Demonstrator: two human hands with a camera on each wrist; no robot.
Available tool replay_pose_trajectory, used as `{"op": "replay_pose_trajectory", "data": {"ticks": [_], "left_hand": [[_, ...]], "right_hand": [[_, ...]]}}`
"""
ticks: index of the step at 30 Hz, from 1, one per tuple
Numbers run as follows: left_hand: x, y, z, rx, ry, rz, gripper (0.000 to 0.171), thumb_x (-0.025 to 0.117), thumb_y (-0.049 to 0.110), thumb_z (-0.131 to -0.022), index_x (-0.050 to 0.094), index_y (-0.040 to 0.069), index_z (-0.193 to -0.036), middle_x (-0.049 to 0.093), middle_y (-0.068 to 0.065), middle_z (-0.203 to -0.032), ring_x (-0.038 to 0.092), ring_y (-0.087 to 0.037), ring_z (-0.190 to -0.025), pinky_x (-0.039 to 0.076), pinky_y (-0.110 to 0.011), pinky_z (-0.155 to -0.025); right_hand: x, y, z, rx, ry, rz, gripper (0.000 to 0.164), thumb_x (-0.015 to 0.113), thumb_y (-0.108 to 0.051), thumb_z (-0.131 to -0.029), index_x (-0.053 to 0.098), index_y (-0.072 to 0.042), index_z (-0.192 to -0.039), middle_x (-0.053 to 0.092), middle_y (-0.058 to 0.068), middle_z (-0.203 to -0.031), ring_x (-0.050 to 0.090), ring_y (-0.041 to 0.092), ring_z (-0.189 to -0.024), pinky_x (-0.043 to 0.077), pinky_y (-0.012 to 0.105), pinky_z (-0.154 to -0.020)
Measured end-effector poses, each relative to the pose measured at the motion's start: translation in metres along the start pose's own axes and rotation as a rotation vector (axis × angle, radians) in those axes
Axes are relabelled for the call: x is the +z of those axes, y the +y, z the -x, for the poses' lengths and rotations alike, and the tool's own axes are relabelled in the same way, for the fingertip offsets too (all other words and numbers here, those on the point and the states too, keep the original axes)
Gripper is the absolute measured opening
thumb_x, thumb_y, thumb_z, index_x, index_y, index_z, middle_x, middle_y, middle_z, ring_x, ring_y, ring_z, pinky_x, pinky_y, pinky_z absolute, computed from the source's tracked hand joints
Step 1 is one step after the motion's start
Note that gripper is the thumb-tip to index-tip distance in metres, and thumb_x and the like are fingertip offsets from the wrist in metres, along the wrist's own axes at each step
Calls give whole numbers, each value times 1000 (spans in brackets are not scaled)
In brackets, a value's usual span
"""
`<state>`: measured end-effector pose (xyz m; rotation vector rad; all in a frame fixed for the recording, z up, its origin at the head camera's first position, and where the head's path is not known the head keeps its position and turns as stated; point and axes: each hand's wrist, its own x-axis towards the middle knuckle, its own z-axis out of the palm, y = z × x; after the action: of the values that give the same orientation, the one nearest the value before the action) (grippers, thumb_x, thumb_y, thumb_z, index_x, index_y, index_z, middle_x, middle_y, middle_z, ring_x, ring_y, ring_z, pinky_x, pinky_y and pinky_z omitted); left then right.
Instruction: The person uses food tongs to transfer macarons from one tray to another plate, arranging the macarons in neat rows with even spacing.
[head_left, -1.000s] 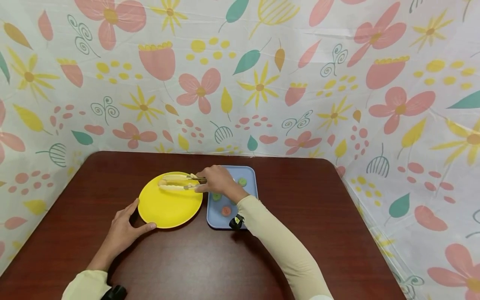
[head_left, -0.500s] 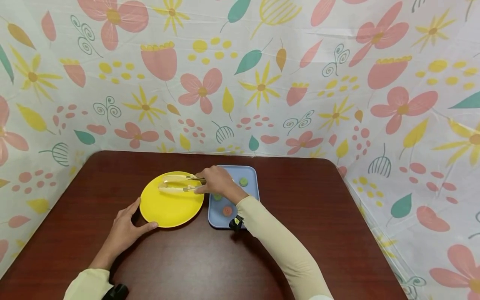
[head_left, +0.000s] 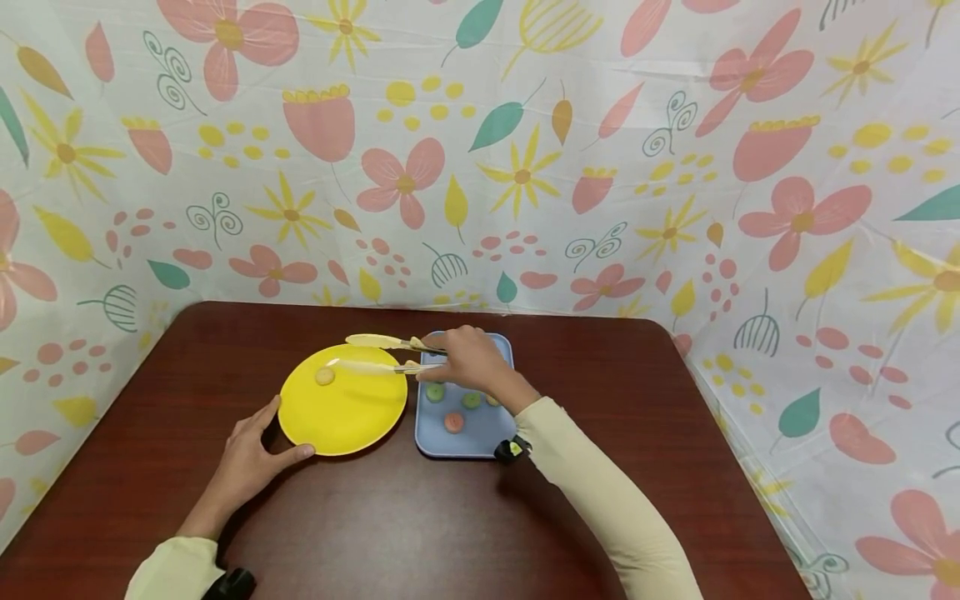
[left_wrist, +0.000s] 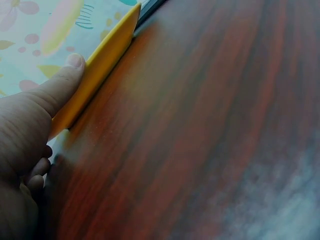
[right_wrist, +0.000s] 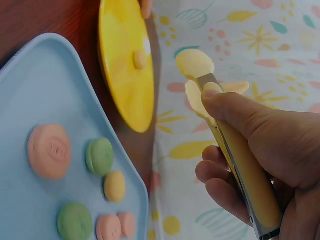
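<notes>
My right hand (head_left: 472, 360) grips a pair of tongs (right_wrist: 242, 172), metal with pale yellow tips. The tips are spread apart above the yellow plate (head_left: 341, 423), with nothing between them. A small yellow macaron (head_left: 325, 376) lies on the plate, just left of the nearer tip. My left hand (head_left: 249, 454) rests against the plate's left rim, thumb and fingers spread along it; in the left wrist view the thumb (left_wrist: 67, 80) touches the rim. The blue tray (head_left: 480, 446) holds several macarons, among them a large pink macaron (right_wrist: 49, 151), a green macaron (right_wrist: 99, 156) and a yellow macaron (right_wrist: 114, 186).
Plate and tray stand side by side toward the back of the dark brown wooden table (head_left: 360, 525). A flowered white cloth (head_left: 480, 183) hangs behind the table and along both sides. My right forearm passes close to the tray's front right corner.
The tongs have opened and let go of the yellow macaron, which now lies on the plate. My right hand has moved right, over the tray. My left hand stays at the rim.
</notes>
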<state>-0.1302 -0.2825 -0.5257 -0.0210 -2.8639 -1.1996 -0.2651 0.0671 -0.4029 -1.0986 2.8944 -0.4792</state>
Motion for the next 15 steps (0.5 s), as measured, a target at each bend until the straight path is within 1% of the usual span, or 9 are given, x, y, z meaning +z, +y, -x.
{"op": "replay_pose_trajectory", "data": {"ticks": [1,2,3,4,6,8,10,13,15], "left_hand": [[0,0,0,0,1,0,119,83,53,-81,15,3,-164,25,-32,-163,24,-55,-142,23,-79,-102],[0,0,0,-1,0,1,119,83,53,-81,14,3,-164,24,-31,-163,23,-55,-142,23,-79,-102],[0,0,0,-2,-1,2,119,83,54,-81,14,3,-164,24,-31,-163,23,-55,-142,23,-79,-103],[0,0,0,-4,-3,2,119,83,54,-81,14,4,-164,24,-31,-163,23,-55,-142,23,-79,-102],[0,0,0,-6,-5,3,119,83,54,-81,14,4,-164,24,-31,-163,23,-55,-142,24,-79,-102],[0,1,0,-8,-7,3,119,83,54,-82,14,4,-164,23,-31,-163,23,-55,-142,24,-79,-102],[0,1,1,-11,-10,3,119,83,54,-82,13,4,-164,23,-31,-164,23,-55,-142,25,-79,-101],[0,2,1,-13,-9,5,119,83,54,-82,14,3,-164,24,-31,-163,22,-55,-142,25,-78,-101],[-1,2,2,-13,-7,6,119,83,53,-82,14,2,-163,24,-31,-163,22,-55,-143,23,-78,-102]], "right_hand": [[-3,2,5,-1,16,3,60,82,-47,-85,69,-16,-135,74,3,-79,58,15,-57,37,25,-53],[-5,4,10,-6,32,-1,60,83,-46,-84,70,-16,-134,73,3,-76,54,13,-52,34,26,-51],[-8,6,14,-8,46,-3,60,84,-46,-84,70,-16,-134,72,3,-73,51,13,-50,32,26,-50],[-10,8,19,-11,62,-3,60,85,-45,-83,70,-16,-134,74,3,-75,48,10,-49,31,26,-50],[-15,11,29,-17,89,10,60,85,-45,-82,71,-16,-133,78,0,-86,47,6,-52,33,24,-50],[-19,14,39,-18,101,28,60,85,-46,-82,71,-17,-133,77,-2,-87,46,4,-53,34,24,-51],[-23,17,49,-5,100,36,61,85,-47,-82,71,-17,-134,73,-4,-76,43,7,-52,34,25,-51],[-27,21,63,25,91,46,62,85,-47,-82,71,-16,-134,63,-6,-63,44,9,-52,34,26,-51],[-28,24,72,56,82,46,63,85,-48,-81,70,-16,-134,62,-8,-63,47,7,-55,36,26,-52]]}}
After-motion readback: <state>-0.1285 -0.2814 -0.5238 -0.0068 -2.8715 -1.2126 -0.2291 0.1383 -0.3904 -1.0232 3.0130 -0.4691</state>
